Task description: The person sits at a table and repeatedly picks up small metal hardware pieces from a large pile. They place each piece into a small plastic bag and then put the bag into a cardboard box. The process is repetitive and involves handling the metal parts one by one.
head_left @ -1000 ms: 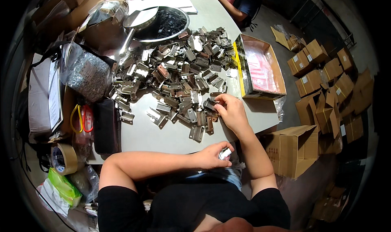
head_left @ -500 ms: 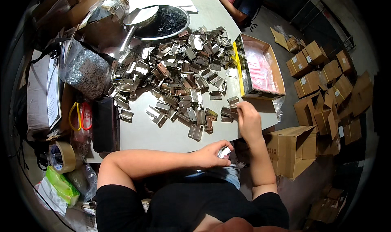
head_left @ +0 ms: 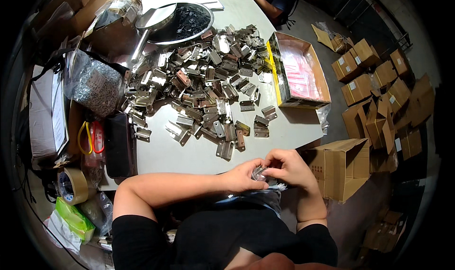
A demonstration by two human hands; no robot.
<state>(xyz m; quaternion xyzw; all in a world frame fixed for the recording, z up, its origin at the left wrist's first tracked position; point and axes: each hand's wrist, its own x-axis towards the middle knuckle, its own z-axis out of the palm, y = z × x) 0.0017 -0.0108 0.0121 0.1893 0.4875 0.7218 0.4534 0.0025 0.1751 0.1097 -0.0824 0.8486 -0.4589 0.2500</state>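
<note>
Close to the table's front edge, my left hand [head_left: 244,176] is closed around a small, shiny clear plastic bag [head_left: 258,174], largely covered by the fingers. My right hand [head_left: 291,168] meets it there, thumb and fingers pinched on a silvery metal bracket at the bag; most of that piece is hidden. Beyond both hands spreads a heap of bent metal brackets [head_left: 208,87] with holes in them, some silver, some brownish. A few brackets [head_left: 261,127] lie apart at the heap's right side.
An open box [head_left: 322,78] of pink-printed clear bags stands at the right. A metal basin [head_left: 212,27] of dark parts sits far back, with a scoop [head_left: 141,47] on its rim. Left are a bag of small hardware [head_left: 97,87] and a black case [head_left: 119,144]. Cartons [head_left: 358,89] cover the floor.
My right hand has come back from the loose brackets at the heap's right side to my left hand, and its fingers now work at the bag. The view has shifted slightly.
</note>
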